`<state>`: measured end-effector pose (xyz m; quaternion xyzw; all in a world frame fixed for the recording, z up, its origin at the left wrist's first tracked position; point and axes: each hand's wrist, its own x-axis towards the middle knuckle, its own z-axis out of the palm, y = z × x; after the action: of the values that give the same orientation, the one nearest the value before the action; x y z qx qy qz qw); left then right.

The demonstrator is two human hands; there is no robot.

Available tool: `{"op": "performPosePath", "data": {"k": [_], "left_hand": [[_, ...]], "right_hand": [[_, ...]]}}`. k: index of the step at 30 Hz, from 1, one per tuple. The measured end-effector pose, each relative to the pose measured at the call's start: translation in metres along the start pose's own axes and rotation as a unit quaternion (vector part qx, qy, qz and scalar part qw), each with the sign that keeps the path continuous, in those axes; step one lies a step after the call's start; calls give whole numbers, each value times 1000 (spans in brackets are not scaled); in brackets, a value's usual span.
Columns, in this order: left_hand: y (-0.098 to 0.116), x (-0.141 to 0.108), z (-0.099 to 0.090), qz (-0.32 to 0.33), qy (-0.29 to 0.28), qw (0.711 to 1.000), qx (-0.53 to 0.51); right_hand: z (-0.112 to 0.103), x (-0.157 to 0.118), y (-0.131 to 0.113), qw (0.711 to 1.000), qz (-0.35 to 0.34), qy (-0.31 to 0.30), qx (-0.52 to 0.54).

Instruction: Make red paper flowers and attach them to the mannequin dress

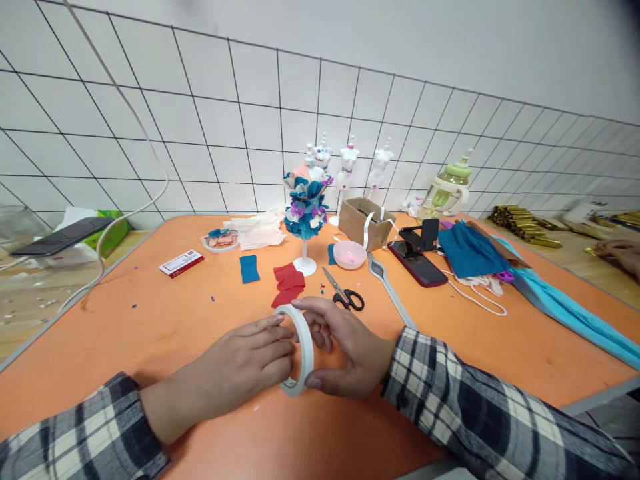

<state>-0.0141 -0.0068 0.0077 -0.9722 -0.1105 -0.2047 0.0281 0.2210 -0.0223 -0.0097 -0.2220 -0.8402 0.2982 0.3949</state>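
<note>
A roll of white tape [306, 347] stands on edge low over the orange table [225, 440], between my two hands. My right hand [350, 347] is wrapped round it from the right, thumb at its lower rim and fingers at the top and behind. From the left, my left hand [250, 357] has its fingertips at the inside of the ring. Just beyond the roll lie crumpled red paper [289, 283] and black-handled scissors [345, 291]. Behind them a small mannequin [305, 213] on a white stand wears blue and purple paper petals.
Farther back are a cardboard box [365, 223], a pink bowl [349, 255], a phone [417, 263] and a bottle [447, 187]. Blue cloth [473, 250] lies at the right. On the left are a small red-and-white box [181, 264] and a blue paper piece [249, 269].
</note>
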Motion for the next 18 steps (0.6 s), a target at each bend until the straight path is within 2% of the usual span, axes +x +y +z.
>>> {"op": "performPosePath", "data": {"k": [7, 11, 13, 15, 18], "left_hand": [[3, 0, 2, -18, -5, 1000, -17], [11, 2, -7, -53, -12, 991, -118], [13, 0, -10, -72, 25, 982, -171], [11, -5, -10, -103, 91, 968, -210], [5, -12, -6, -176, 147, 938, -258]], "right_hand": [[-2, 2, -3, 1000, 16, -7, 20], [-5, 7, -3, 998, 20, -19, -56], [-7, 9, -3, 996, 25, -15, -88], [-8, 11, -1, 993, 32, -8, -111], [-6, 12, 0, 992, 47, -28, -115]]}}
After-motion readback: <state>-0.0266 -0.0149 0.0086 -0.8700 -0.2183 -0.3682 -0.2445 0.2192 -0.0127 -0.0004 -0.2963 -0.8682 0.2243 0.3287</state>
